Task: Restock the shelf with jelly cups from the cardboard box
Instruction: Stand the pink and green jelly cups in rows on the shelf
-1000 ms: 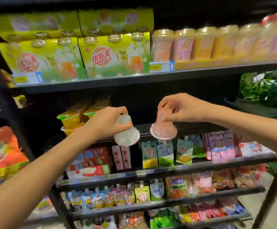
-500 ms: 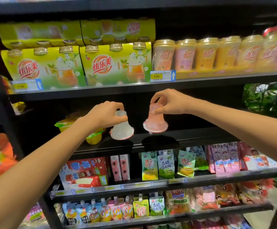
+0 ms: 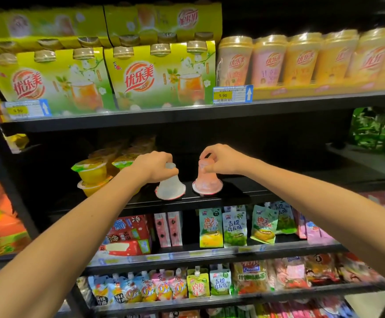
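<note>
Dark shelf (image 3: 232,193) | I've lowered both cups beside yellow cups (image 3: 93,171) | left hand (image 3: 155,166) pinching white cup (image 3: 170,188), right hand (image 3: 221,159) pinching pink cup (image 3: 207,183) | release next

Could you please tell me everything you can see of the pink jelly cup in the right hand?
The pink cup is a translucent plastic jelly cup, turned upside down: its wide sealed rim faces down at the black shelf, its narrow base up. It stands upright, near the shelf's front edge, beside the white cup but apart from it. The right hand pinches its narrow base from above.
</note>
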